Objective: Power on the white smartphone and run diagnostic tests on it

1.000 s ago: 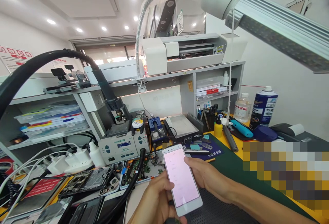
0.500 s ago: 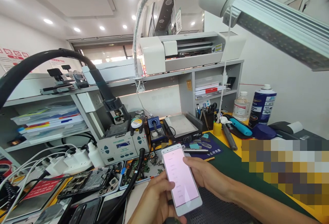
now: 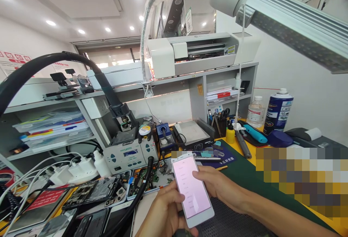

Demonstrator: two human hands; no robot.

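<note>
Fingers: left hand (image 3: 165,213) curls around the lower edge of the white phone (image 3: 192,189), fingers closed on its side and thumb against the left edge; right hand (image 3: 217,186) cups the phone's right edge, thumb laid over the lit screen, the other fingers hidden behind the handset.
Phone: held clear of the bench between both hands, tilted with its top away from the camera, low in the middle of the view; screen glows pale pink with rows of text too small to read.
Writing: spray can (image 3: 278,110) carries a blue and white label, not legible; the dark blue mat (image 3: 217,157) shows white characters that cannot be made out; red and white wall posters (image 3: 11,61) are blurred.
Hand pose: both forearms come in from the bottom of the view, the right one slanting from the lower right, wrists bent toward each other.
Surface: yellow bench top (image 3: 244,150) partly under a dark green mat (image 3: 244,179); opened phones and circuit boards (image 3: 92,193) lie left of the hands, white chargers (image 3: 70,170) with cables further left.
Bench gear: grey soldering station (image 3: 130,155) with a black hose (image 3: 54,62), clear bottle (image 3: 255,111) beside the spray can.
Room: grey shelving (image 3: 201,84), white machine (image 3: 195,53) on top, lamp (image 3: 285,23) overhead, recessed ceiling lights.
</note>
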